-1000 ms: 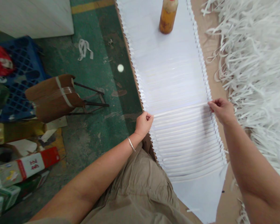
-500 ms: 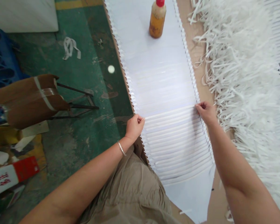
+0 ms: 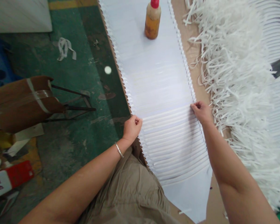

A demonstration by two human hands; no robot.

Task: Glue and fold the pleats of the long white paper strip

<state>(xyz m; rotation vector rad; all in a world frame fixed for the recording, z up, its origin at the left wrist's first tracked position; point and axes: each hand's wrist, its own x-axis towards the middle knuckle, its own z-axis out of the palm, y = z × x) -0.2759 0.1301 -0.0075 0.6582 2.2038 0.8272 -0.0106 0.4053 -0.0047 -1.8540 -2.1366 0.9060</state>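
Observation:
A long row of overlapping white paper sheets (image 3: 154, 71) runs away from me on a brown table. White paper strips (image 3: 172, 140) lie across the near sheets. My left hand (image 3: 131, 127) is closed in a pinch on the left end of the farthest strip (image 3: 165, 112). My right hand (image 3: 202, 111) pinches the same strip's right end at the sheets' right edge. The strip is stretched flat between both hands. A glue bottle (image 3: 152, 20) with a red cap stands on the sheets farther away.
A big heap of loose white paper strips (image 3: 238, 81) fills the table to the right. On the green floor to the left stand a brown taped stool (image 3: 25, 101), a red and white box (image 3: 7, 179) and paper scraps (image 3: 64, 48).
The view has swung right, so everything slid left in the picture. Both hands stay pinched on the strip's ends at the same place on the sheets.

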